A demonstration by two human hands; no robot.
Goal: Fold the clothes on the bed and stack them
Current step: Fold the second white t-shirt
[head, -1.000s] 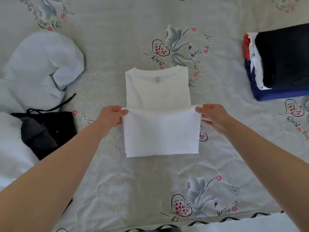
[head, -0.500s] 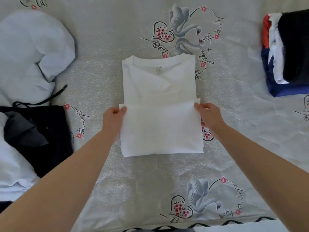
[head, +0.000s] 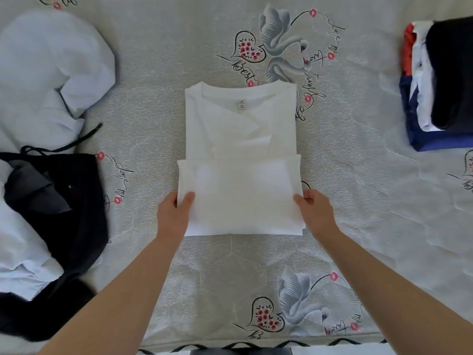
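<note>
White tee [head: 240,139] flat mid-bed, collar end away, size tag up, sleeves already tucked in; hem third doubled up over the body, so long axis runs straight out from the wearer. Left hand [head: 172,217] pinching the near-left corner of that doubled part, thumb on top, fingers under; right hand [head: 316,213] doing the same at the near-right corner, thumb over the edge, rest of the fingers prob. tucked beneath but hidden by cloth, so can't say for sure. Both clamped on the tee, one per side, equally close, neither favoured. Collar half lies directly beyond the grip, so next fold likely goes forward along that axis: lift near edge, carry it up to the collar, keep corners level or the packet skews. Folded stack [head: 440,80] well off to the right of the tee, dark piece on top, white, red and blue layers below: destination, closer to right hand. Left of the tee, unfolded pile: pale blue garment [head: 48,73] and black garment [head: 69,201] with drawstring, still to do. Printed bedsheet [head: 358,201] underneath all
</note>
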